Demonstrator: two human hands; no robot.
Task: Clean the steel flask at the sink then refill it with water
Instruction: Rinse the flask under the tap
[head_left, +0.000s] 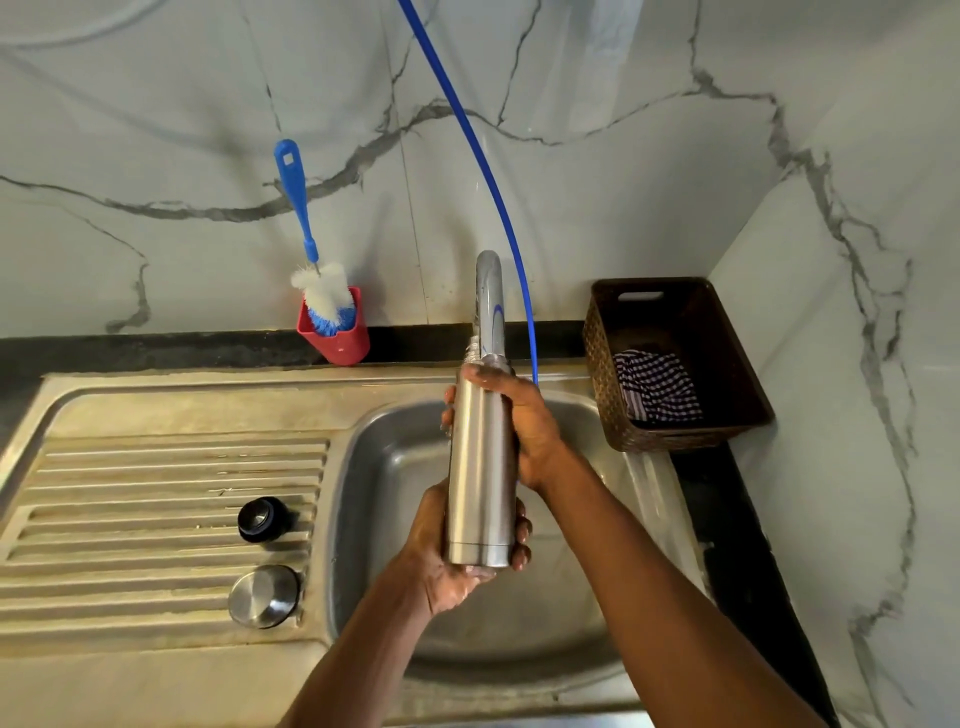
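We see the steel flask (480, 467) held upright in the middle of the frame, over the sink (374, 467), its mouth right under the tap (489, 306). The right hand (519, 421) is wrapped around the flask's upper part, fingers curled round the far side. The left hand (447, 551) cups its base from below, fingers curled around the bottom edge. Both hands look wet. On the ribbed draining board at lower left lie a black stopper (260, 519) and a steel cap (265, 596), near each other but apart. At upper left a blue bottle brush (306, 244) stands in a red cup (335, 332) against the marble wall. At right sits a brown basket (727, 364) holding a checked cloth (654, 387). A blue hose (483, 166) curves down behind the tap.
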